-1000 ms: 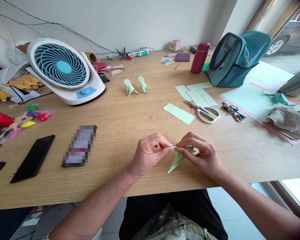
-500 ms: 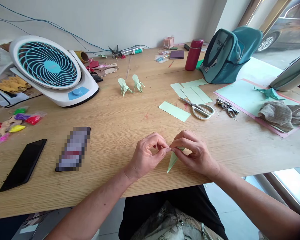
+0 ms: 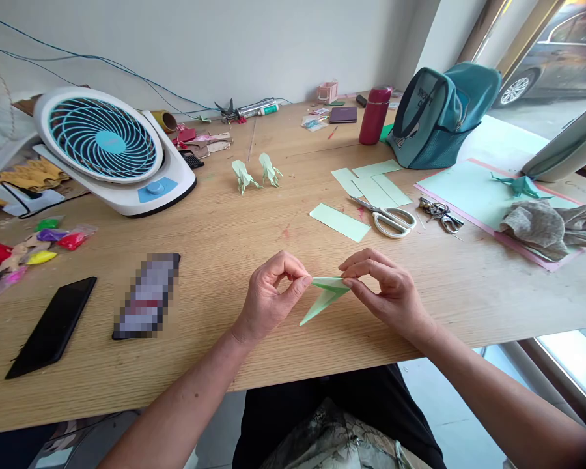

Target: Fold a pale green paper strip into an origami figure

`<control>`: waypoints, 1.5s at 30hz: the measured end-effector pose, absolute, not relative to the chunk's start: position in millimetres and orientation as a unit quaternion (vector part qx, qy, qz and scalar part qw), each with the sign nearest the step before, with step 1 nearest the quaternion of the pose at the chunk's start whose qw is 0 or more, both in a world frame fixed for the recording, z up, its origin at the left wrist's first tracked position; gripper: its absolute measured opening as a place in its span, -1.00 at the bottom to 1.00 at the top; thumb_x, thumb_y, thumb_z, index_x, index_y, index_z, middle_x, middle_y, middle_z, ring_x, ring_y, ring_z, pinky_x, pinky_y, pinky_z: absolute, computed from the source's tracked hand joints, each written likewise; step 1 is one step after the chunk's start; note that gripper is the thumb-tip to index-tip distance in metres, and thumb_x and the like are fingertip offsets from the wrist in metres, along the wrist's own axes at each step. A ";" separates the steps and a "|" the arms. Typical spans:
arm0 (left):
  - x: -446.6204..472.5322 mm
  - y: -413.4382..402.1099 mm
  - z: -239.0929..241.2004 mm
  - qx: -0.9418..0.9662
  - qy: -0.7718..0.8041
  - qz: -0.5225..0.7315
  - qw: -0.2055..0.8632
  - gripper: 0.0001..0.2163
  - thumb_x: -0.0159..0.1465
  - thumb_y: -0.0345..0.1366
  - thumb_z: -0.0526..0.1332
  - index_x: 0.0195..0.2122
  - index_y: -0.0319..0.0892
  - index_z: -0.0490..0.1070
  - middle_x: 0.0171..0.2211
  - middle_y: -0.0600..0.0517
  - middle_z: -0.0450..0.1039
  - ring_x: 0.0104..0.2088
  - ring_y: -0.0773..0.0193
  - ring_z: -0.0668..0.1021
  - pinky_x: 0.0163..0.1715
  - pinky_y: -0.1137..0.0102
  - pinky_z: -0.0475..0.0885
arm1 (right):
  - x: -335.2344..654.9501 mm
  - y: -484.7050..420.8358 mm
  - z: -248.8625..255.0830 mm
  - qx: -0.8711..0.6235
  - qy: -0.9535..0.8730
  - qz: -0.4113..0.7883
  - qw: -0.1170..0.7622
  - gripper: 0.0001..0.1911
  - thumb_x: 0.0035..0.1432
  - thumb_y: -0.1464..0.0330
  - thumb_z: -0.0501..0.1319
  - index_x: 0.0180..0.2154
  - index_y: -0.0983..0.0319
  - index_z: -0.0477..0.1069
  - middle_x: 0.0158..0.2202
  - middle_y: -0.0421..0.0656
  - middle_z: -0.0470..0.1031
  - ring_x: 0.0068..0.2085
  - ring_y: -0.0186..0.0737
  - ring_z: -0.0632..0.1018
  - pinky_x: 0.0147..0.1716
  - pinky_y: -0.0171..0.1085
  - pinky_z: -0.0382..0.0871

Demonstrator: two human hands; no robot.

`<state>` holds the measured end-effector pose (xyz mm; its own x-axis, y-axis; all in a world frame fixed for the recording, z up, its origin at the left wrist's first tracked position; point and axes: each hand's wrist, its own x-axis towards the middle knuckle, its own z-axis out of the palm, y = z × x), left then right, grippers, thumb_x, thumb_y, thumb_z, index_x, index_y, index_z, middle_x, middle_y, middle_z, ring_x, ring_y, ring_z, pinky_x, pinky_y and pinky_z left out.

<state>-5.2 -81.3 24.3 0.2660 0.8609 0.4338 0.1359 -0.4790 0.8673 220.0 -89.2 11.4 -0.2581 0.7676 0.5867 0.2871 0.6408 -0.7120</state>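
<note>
A folded piece of light green paper [image 3: 322,302] hangs between my two hands, with one pointed flap angling down to the left. My left hand [image 3: 275,291] pinches its left tip between thumb and forefinger. At the other end, my right hand [image 3: 387,291] grips the paper's right corner with thumb and fingers. Beyond the hands lies a flat strip of green paper [image 3: 340,222], and scissors with white handles [image 3: 394,222] rest to its right. Two folded green paper figures [image 3: 245,177] stand farther back on the wooden table [image 3: 209,280].
A white fan [image 3: 170,189] stands at the left, with two phones [image 3: 53,326] in front of it. More green strips [image 3: 374,189], keys [image 3: 442,213], a red bottle [image 3: 375,116] and a teal backpack [image 3: 442,124] are at the right. A grey cloth [image 3: 537,228] lies on paper sheets.
My hands have moved apart, drawing the folded paper out between them so more of it shows. Its hanging flap now points further left. The camera view has shifted slightly.
</note>
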 end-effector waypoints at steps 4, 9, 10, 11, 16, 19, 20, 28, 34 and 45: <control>-8.1 -79.5 24.3 0.703 0.331 0.510 0.370 -0.88 0.32 -0.39 0.28 -0.38 -0.17 0.41 -0.35 0.06 0.41 -0.32 0.35 0.49 -0.28 0.42 0.41 | 221.4 -89.0 9.2 -0.371 -0.724 0.281 0.510 -0.91 0.26 0.46 0.27 -0.21 0.17 0.48 -0.29 -0.19 0.51 -0.26 -0.27 0.51 -0.25 -0.23 0.40; -8.5 -78.9 23.6 0.711 0.324 0.514 0.353 -0.88 0.32 -0.41 0.27 -0.37 -0.15 0.41 -0.35 0.07 0.42 -0.31 0.34 0.50 -0.27 0.41 0.43 | 222.8 -88.9 10.6 -0.379 -0.717 0.297 0.504 -0.89 0.28 0.44 0.26 -0.33 0.17 0.44 -0.40 -0.24 0.43 -0.34 -0.31 0.44 -0.30 -0.24 0.34; -8.3 -78.8 23.9 0.719 0.330 0.510 0.337 -0.88 0.32 -0.41 0.27 -0.38 -0.15 0.40 -0.36 0.07 0.43 -0.32 0.34 0.50 -0.27 0.40 0.42 | 222.9 -89.0 11.2 -0.376 -0.722 0.289 0.503 -0.89 0.28 0.45 0.26 -0.34 0.17 0.43 -0.40 -0.24 0.44 -0.34 -0.30 0.44 -0.30 -0.24 0.33; -7.9 -78.8 24.4 0.728 0.339 0.505 0.315 -0.88 0.31 -0.42 0.26 -0.38 -0.15 0.40 -0.37 0.07 0.43 -0.32 0.33 0.50 -0.27 0.40 0.42 | 223.0 -89.2 11.8 -0.374 -0.729 0.280 0.501 -0.88 0.28 0.46 0.25 -0.34 0.17 0.43 -0.39 -0.23 0.44 -0.33 -0.30 0.44 -0.31 -0.23 0.33; -4.0 -80.8 26.2 0.799 0.340 0.465 0.171 -0.93 0.30 -0.45 0.29 -0.29 -0.15 0.46 -0.35 0.05 0.50 -0.29 0.30 0.52 -0.23 0.36 0.41 | 221.2 -91.4 12.8 -0.353 -0.761 0.251 0.483 -0.88 0.25 0.52 0.23 -0.30 0.18 0.44 -0.33 -0.19 0.47 -0.29 -0.25 0.49 -0.31 -0.22 0.37; -0.1 -83.8 24.6 0.834 0.323 0.431 0.121 -0.96 0.31 -0.41 0.29 -0.26 -0.13 0.49 -0.34 0.04 0.53 -0.28 0.28 0.51 -0.19 0.32 0.39 | 218.8 -92.2 12.3 -0.335 -0.785 0.233 0.467 -0.87 0.24 0.53 0.23 -0.28 0.19 0.45 -0.33 -0.18 0.47 -0.29 -0.25 0.49 -0.30 -0.21 0.37; 1.1 -85.0 23.9 0.842 0.323 0.420 0.103 -0.96 0.32 -0.40 0.28 -0.27 -0.13 0.49 -0.35 0.05 0.53 -0.29 0.27 0.50 -0.20 0.31 0.37 | 218.0 -92.3 12.0 -0.329 -0.793 0.222 0.463 -0.88 0.23 0.53 0.24 -0.28 0.19 0.45 -0.33 -0.18 0.46 -0.29 -0.25 0.48 -0.30 -0.21 0.36; 3.6 -90.6 22.9 0.900 0.288 0.328 -0.012 -0.94 0.36 -0.38 0.21 -0.27 -0.12 0.42 -0.34 0.06 0.55 -0.31 0.22 0.44 -0.21 0.26 0.25 | 215.8 -92.3 9.2 -0.293 -0.847 0.148 0.418 -0.85 0.22 0.54 0.19 -0.26 0.18 0.41 -0.31 -0.14 0.42 -0.30 -0.22 0.43 -0.30 -0.18 0.33; 3.2 -90.0 21.8 0.911 0.264 0.316 -0.011 -0.88 0.33 -0.46 0.17 -0.32 -0.10 0.36 -0.33 0.06 0.54 -0.26 0.20 0.44 -0.14 0.23 0.19 | 216.1 -94.2 9.4 -0.288 -0.845 0.162 0.421 -0.83 0.21 0.56 0.17 -0.25 0.18 0.41 -0.30 -0.14 0.38 -0.30 -0.23 0.43 -0.30 -0.19 0.34; -5.7 -81.7 24.7 0.894 0.280 0.351 0.012 -0.87 0.29 -0.49 0.15 -0.34 -0.10 0.32 -0.38 0.08 0.51 -0.31 0.24 0.44 -0.15 0.26 0.23 | 223.7 -92.7 15.2 -0.321 -0.793 0.218 0.470 -0.88 0.24 0.51 0.20 -0.29 0.17 0.42 -0.34 -0.18 0.33 -0.33 -0.25 0.43 -0.36 -0.21 0.35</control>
<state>-5.7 -81.7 24.7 0.5970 0.5082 0.6207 0.4917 -0.8432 0.2174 223.7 -92.7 15.2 -0.3528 0.7141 0.6046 0.3039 0.6986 -0.6478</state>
